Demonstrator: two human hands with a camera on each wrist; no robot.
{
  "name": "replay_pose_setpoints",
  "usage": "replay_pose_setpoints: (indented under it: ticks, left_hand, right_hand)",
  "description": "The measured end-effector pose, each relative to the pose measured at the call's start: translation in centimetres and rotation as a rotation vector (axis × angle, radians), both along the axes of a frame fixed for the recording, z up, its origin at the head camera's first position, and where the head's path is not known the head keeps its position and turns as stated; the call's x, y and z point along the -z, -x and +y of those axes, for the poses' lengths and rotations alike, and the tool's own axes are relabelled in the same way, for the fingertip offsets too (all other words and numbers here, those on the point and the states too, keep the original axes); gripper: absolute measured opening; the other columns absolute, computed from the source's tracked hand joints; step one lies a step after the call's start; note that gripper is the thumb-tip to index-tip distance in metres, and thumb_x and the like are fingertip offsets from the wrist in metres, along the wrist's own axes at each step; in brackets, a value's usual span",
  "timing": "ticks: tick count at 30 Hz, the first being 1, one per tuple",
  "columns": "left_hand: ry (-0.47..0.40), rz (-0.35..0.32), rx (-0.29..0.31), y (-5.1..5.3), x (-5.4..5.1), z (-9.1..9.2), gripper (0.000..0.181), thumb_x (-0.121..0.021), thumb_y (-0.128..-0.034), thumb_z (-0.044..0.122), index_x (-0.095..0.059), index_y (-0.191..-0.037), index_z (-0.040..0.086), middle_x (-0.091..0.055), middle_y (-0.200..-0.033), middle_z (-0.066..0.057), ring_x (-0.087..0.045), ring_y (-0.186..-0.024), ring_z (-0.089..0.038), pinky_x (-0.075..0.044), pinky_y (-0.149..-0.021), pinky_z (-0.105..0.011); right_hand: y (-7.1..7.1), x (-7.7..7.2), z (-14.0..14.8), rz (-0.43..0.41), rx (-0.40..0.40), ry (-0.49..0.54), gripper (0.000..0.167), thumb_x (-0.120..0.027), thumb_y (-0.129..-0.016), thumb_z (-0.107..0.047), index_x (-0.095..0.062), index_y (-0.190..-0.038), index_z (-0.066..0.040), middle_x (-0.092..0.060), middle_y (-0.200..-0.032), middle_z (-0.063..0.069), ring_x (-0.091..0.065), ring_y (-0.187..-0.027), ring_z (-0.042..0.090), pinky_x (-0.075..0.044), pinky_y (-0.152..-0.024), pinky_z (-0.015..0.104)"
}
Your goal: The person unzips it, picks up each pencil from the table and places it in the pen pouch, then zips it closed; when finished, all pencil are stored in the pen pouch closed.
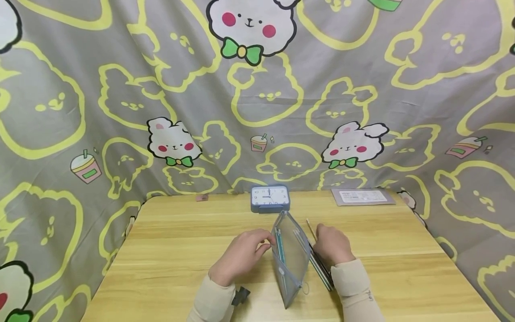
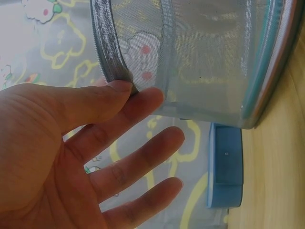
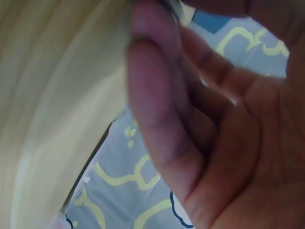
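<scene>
Pouch (image 1: 295, 259), translucent grey mesh, zip-edged, gaped at table (image 1: 181, 243) centre, teal pencils (image 1: 280, 246) inside; left hand (image 1: 247, 251) pinched its rim, other fingers spread. Right hand (image 1: 333, 245), beside it, curled round a slim pencil (image 1: 310, 227). Blue clock (image 1: 270, 199) stood behind.

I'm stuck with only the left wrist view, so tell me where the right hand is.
Observer: The right hand is over the table, just right of the pouch.
Operator: Tell me what's at that hand.
Observer: Thin pens, at least one apparently held.
Operator: I see only part of the blue clock's casing. Describe its front.
Observer: The clock shows a white numbered face to the head camera.
</scene>
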State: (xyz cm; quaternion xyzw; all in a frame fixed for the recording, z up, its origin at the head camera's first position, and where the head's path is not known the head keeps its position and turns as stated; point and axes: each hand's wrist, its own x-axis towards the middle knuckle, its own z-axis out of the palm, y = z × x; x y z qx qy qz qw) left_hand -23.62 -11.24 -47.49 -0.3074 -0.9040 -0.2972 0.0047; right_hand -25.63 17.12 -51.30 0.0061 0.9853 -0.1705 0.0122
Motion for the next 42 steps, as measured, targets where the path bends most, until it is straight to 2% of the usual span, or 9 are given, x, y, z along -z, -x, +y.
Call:
replay_pose_setpoints:
  ticks: [4, 7, 12, 16, 20, 28, 34, 38, 42]
  left_hand:
    - [-0.004, 0.011, 0.011, 0.0, 0.0, 0.0, 0.014, -0.069, -0.1026, 0.01, -0.076, -0.111, 0.02, -0.077, -0.121, 0.004, -0.074, -0.116, -0.02, -0.06, -0.098, -0.039]
    - [-0.007, 0.02, 0.015, 0.0, 0.0, 0.0, 0.014, -0.07, -0.1022, 0.01, -0.076, -0.11, 0.02, -0.077, -0.121, 0.004, -0.074, -0.116, -0.019, -0.06, -0.098, -0.039]
    - [-0.006, 0.025, 0.009, -0.1, 0.0, 0.0, 0.015, -0.07, -0.1022, 0.009, -0.076, -0.111, 0.02, -0.077, -0.121, 0.005, -0.073, -0.115, -0.017, -0.061, -0.097, -0.038]
    - [-0.009, 0.031, 0.009, -0.1, 0.0, -0.1, 0.015, -0.07, -0.1019, 0.009, -0.076, -0.111, 0.019, -0.078, -0.12, 0.004, -0.073, -0.115, -0.017, -0.061, -0.097, -0.039]
    - [-0.009, 0.029, 0.009, -0.1, 0.0, -0.1, 0.014, -0.07, -0.1021, 0.009, -0.076, -0.111, 0.019, -0.078, -0.119, 0.005, -0.074, -0.115, -0.018, -0.061, -0.097, -0.039]
    - [-0.013, 0.031, 0.016, -0.1, -0.1, -0.1, 0.015, -0.069, -0.1023, 0.009, -0.076, -0.111, 0.018, -0.078, -0.119, 0.003, -0.074, -0.114, -0.023, -0.061, -0.095, -0.039]
    - [-0.011, 0.031, 0.013, -0.1, -0.1, -0.1, 0.015, -0.07, -0.1022, 0.009, -0.076, -0.111, 0.019, -0.077, -0.12, 0.005, -0.074, -0.115, -0.021, -0.061, -0.095, -0.038]
    - [-0.011, 0.034, 0.014, -0.1, -0.1, 0.0, 0.015, -0.07, -0.1017, 0.008, -0.076, -0.11, 0.019, -0.077, -0.119, 0.005, -0.074, -0.114, -0.021, -0.061, -0.095, -0.037]
    - [-0.013, 0.037, 0.016, -0.1, -0.1, 0.0, 0.015, -0.07, -0.1015, 0.008, -0.076, -0.11, 0.019, -0.077, -0.119, 0.005, -0.074, -0.114, -0.021, -0.061, -0.094, -0.037]
  right_hand:
    - [0.1, -0.9, 0.6, 0.057, 0.083, 0.078, 0.028, -0.074, -0.086, -0.013, -0.063, -0.109, -0.004, -0.065, -0.075, 0.011, -0.062, -0.066, 0.03, -0.049, -0.053, 0.044]
    - [0.0, -1.9, 0.9, 0.115, 0.124, 0.151, 0.037, -0.072, -0.088, -0.016, -0.06, -0.119, -0.001, -0.067, -0.075, 0.009, -0.059, -0.062, 0.026, -0.045, -0.051, 0.04]
    - [-0.4, -3.2, 1.1, 0.213, 0.122, 0.231, 0.033, -0.066, -0.087, -0.013, -0.062, -0.116, 0.001, -0.072, -0.078, 0.002, -0.062, -0.065, 0.021, -0.05, -0.061, 0.043]
    - [-0.5, -3.7, 1.0, 0.254, 0.116, 0.236, 0.03, -0.067, -0.086, -0.013, -0.064, -0.113, -0.001, -0.072, -0.078, 0.0, -0.063, -0.068, 0.02, -0.052, -0.07, 0.046]
    - [-0.6, -4.0, 1.0, 0.252, 0.12, 0.24, 0.03, -0.066, -0.086, -0.014, -0.065, -0.113, -0.002, -0.073, -0.081, 0.001, -0.063, -0.069, 0.02, -0.052, -0.071, 0.045]
    - [-1.2, -5.2, 0.5, 0.214, 0.119, 0.296, 0.031, -0.067, -0.089, -0.015, -0.065, -0.118, -0.005, -0.074, -0.091, 0.006, -0.062, -0.072, 0.021, -0.047, -0.064, 0.034]
    - [-1.8, -6.3, -0.2, 0.208, 0.095, 0.356, 0.032, -0.065, -0.088, -0.013, -0.065, -0.119, -0.005, -0.075, -0.092, 0.006, -0.062, -0.064, 0.014, -0.047, -0.059, 0.031]
    - [-2.2, -6.9, -0.7, 0.151, 0.055, 0.428, 0.031, -0.064, -0.088, -0.01, -0.064, -0.119, -0.006, -0.073, -0.09, 0.005, -0.064, -0.061, 0.012, -0.049, -0.058, 0.031]
    - [-2.7, -7.4, -1.4, 0.078, -0.026, 0.522, 0.028, -0.061, -0.087, -0.005, -0.065, -0.114, -0.007, -0.07, -0.088, 0.005, -0.069, -0.061, 0.017, -0.054, -0.058, 0.032]
